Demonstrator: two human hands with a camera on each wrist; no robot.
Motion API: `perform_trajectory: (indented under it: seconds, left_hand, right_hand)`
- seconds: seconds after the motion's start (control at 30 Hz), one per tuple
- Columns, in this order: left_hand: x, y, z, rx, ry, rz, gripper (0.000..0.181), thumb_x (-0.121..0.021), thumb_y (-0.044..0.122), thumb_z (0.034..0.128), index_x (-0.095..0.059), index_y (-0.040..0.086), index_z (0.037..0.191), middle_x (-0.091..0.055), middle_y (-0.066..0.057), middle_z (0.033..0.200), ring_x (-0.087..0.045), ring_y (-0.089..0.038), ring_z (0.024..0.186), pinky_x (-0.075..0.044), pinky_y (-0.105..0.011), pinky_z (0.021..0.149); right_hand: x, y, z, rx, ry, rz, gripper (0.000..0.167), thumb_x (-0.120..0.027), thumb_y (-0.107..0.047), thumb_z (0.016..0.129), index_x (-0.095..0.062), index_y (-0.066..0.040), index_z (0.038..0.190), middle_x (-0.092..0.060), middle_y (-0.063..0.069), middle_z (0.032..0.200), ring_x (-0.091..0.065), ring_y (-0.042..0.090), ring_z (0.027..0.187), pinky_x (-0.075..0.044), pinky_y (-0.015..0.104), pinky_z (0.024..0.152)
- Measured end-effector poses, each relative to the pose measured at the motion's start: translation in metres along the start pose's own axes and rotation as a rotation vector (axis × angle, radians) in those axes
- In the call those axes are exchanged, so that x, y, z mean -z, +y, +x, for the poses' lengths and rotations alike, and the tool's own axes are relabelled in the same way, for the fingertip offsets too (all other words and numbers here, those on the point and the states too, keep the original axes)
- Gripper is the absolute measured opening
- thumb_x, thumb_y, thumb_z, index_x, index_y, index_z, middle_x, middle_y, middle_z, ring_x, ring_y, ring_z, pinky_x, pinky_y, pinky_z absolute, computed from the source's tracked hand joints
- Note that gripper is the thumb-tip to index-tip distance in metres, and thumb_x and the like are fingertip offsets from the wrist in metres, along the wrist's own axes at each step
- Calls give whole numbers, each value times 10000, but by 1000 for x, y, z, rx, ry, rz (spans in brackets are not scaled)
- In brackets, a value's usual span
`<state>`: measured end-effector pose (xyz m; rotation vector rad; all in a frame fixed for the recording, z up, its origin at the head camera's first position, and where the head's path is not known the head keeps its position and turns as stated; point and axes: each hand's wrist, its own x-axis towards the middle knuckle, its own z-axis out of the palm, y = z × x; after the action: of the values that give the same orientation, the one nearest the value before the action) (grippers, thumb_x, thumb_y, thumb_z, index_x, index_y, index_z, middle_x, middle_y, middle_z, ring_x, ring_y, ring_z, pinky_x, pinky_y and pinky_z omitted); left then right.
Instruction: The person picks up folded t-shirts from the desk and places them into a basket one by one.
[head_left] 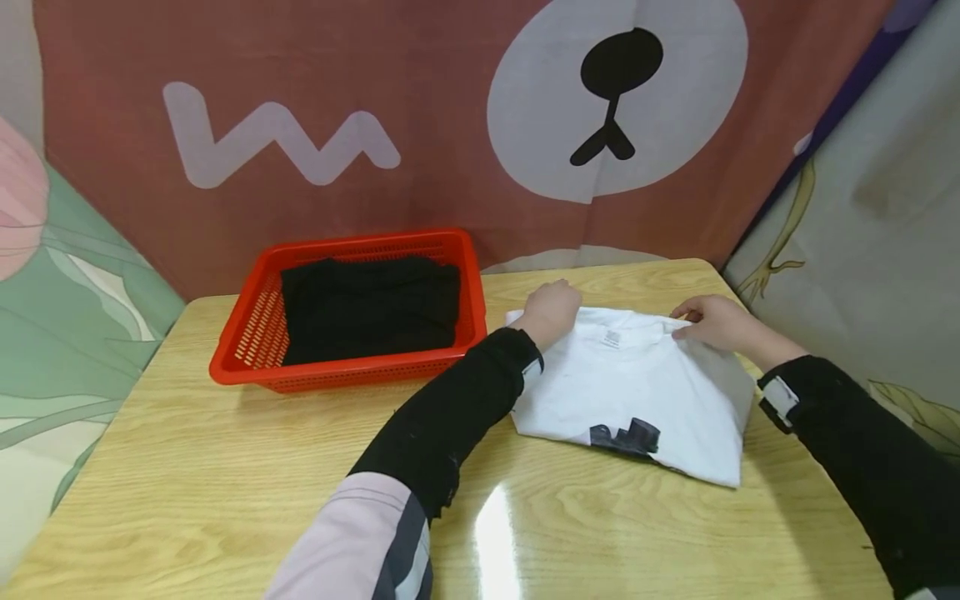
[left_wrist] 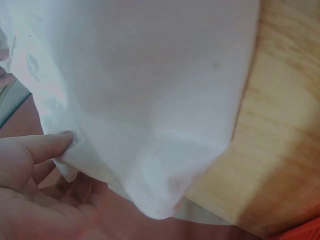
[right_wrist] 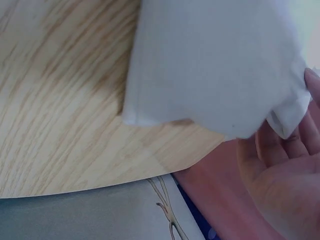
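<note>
Both hands [head_left: 551,312] [head_left: 716,323] pinch a white shirt [head_left: 615,379] near the table's far edge [head_left: 630,279]

I count two hands here, one left hand [head_left: 551,312] and one right hand [head_left: 722,323], and two black sleeves, one on the left arm [head_left: 442,417] and one on the right arm [head_left: 855,467]. There's one white shirt [head_left: 630,375], bearing one dark print [head_left: 633,437] and one neck label [head_left: 611,339]. I see one red basket [head_left: 352,369]; its black cloth [head_left: 371,308] makes one bundle, though how many pieces, I can't tell. One surface [head_left: 262,483], and one brown hanging [head_left: 450,67] with one zigzag [head_left: 270,121] and one black nose [head_left: 622,62].
</note>
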<state>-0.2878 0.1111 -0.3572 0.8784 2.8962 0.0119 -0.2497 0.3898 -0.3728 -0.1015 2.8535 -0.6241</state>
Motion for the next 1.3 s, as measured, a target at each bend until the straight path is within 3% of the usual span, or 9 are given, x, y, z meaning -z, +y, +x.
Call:
perform_trajectory:
  seconds: [0.1, 0.33, 0.6, 0.73, 0.9, 1.1, 1.3]
  left_hand:
    - [5, 0, -4, -12, 14, -21, 268, -469, 94, 1096, -712, 132, 1200, -721, -22, 1205, -662, -177, 1083, -562, -308, 931]
    - [13, -2, -11, -24, 12, -69, 256, -459, 93, 1099, -683, 132, 1215, -713, 1, 1191, -637, -145, 1043, -534, -260, 926]
    - [24, -6, -21, -35, 56, -167, 262, -516, 101, 1082, -675, 112, 1290, -711, -9, 1228, -619, -162, 1045, -505, -244, 1011]
    - [31, -7, -27, -64, 70, -157, 283, -517, 97, 1081, -683, 105, 1310, -712, -16, 1270, -640, -164, 1100, -500, -249, 1037]
    - [40, -9, -32, -73, 78, -231, 292, -555, 87, 1063, -689, 95, 1322, -709, -31, 1290, -641, -180, 1140, -467, -277, 1101]
    - [50, -14, -38, -89, 81, -281, 306, -568, 78, 1054, -690, 86, 1335, -698, -48, 1319, -637, -194, 1177, -491, -270, 1071]
    - [58, -18, -44, -103, 91, -308, 319, -625, 125, 1034, -684, 93, 1345, -688, -55, 1311, -617, -200, 1162, -500, -270, 1057]
  right_hand:
    - [2, 1, -1, 17, 0, -9, 403, -726, -169, 951, -643, 128, 1211, -644, 298, 1137, -596, 411, 1035, -502, 518, 856]
    - [6, 2, -7, 31, 9, 35, 333, -726, -179, 952, -661, 94, 1131, -663, 223, 1050, -595, 325, 934, -496, 375, 725]
    - [16, 1, -17, 70, 16, 35, 358, -723, -238, 973, -652, 72, 1138, -690, 238, 1115, -637, 405, 1062, -527, 479, 835]
    - [23, -1, -23, 84, 24, 36, 372, -737, -258, 969, -658, 61, 1143, -706, 193, 1077, -651, 303, 980, -528, 410, 774]
    - [32, -6, -30, 78, 45, 23, 366, -745, -275, 965, -680, 39, 1142, -726, 183, 1078, -638, 200, 928, -512, 350, 731]
    - [43, -13, -40, 50, 54, 12, 462, -752, -328, 954, -699, 55, 1206, -732, 245, 1141, -659, 188, 927, -523, 330, 729]
    - [52, -17, -50, 17, 40, 36, 543, -728, -410, 962, -693, 51, 1247, -721, 227, 1165, -644, 221, 972, -528, 339, 756]
